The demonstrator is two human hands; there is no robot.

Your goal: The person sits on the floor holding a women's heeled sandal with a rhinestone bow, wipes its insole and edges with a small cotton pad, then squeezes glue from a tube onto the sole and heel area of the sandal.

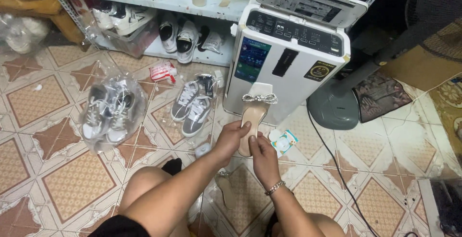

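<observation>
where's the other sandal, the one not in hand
In the head view, the second sandal lies on the tiled floor between the person's knees, just below the left hand, partly hidden by the forearms.

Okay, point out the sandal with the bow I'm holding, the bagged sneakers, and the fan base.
sandal (253,114), head view, on its beige insole below the bow.
bagged sneakers (109,112), head view, on the grey shoes inside the clear bag.
fan base (333,104), head view, on the round grey foot.

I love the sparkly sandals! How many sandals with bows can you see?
2. One bow sandal is held up in both hands, left hand and right hand. The second sandal lies on the tiled floor between the knees, partly hidden, so its bow is unclear.
</observation>
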